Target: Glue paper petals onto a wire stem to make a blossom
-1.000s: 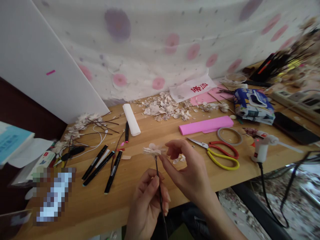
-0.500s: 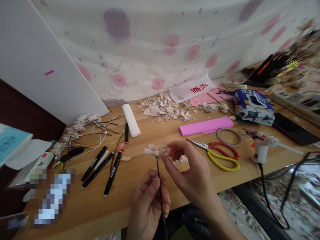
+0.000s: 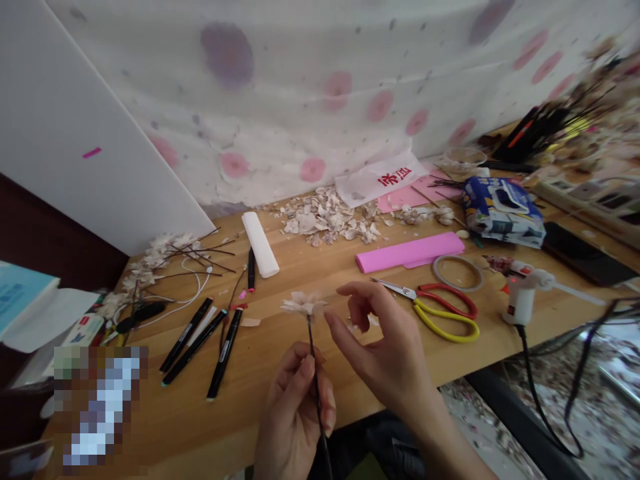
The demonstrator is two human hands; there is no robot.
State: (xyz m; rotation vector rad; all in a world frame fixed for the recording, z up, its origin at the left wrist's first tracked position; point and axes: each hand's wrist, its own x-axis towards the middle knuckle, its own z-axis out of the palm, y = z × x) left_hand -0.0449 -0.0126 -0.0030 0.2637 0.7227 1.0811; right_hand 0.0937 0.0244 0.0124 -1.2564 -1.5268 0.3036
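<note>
Between the thumb and fingers of my left hand [image 3: 297,407] is the dark thin stem of an artificial flower [image 3: 303,303], held upright over the table's front edge. Its pale, whitish-pink petals spread out at the top of the stem. My right hand [image 3: 383,340] hovers just right of the petals, thumb and fingers curved apart with a gap between them, holding nothing that I can see. A few loose pale petals [image 3: 369,323] lie on the table behind the right hand, partly hidden by it. Scissors [image 3: 435,303] with red and yellow handles lie to its right.
A white glue gun [image 3: 521,297], a tape roll [image 3: 457,272] and folded pink paper [image 3: 410,252] lie on the right. Loose petals [image 3: 325,217] are heaped at the back. Black markers [image 3: 226,353], a white paper roll [image 3: 260,245] and finished flowers [image 3: 170,250] are on the left.
My right hand's fingertips have come away from the petals, leaving a small gap. The flower has shifted slightly left with my left hand, which still grips the stem.
</note>
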